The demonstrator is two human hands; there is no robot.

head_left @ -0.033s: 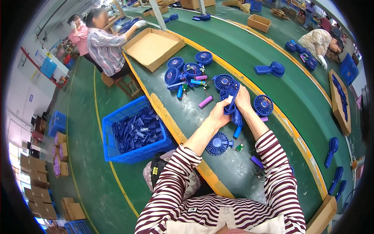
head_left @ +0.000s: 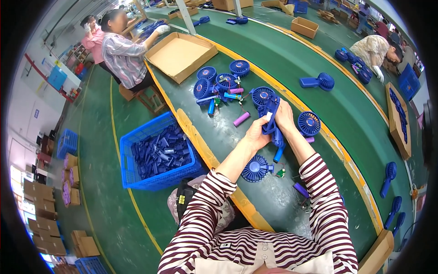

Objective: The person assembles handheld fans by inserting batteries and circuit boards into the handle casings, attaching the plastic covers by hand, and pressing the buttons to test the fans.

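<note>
Above the workbench [head_left: 228, 141], my left hand [head_left: 257, 134] and my right hand [head_left: 285, 118] are closed around a dark blue handheld fan part [head_left: 271, 108]. My left thumb presses beside a small white piece on it, and my fingers hide much of its shape. A round fan head [head_left: 263, 96] lies against its far end. Under my hands a blue battery cell [head_left: 279, 154] sticks out. Nearer me lies another fan head [head_left: 257, 168] beside a small green circuit board [head_left: 280, 173]. A further fan head [head_left: 309, 123] rests right of my right wrist.
Several fan heads [head_left: 226, 81] with batteries and wires lie farther up the bench, near a purple battery [head_left: 242, 119] and a shallow cardboard tray [head_left: 181, 58]. A blue crate [head_left: 157, 179] of parts stands left. Finished-looking fans [head_left: 316, 81] lie on the green belt; co-workers [head_left: 125, 59] sit beyond.
</note>
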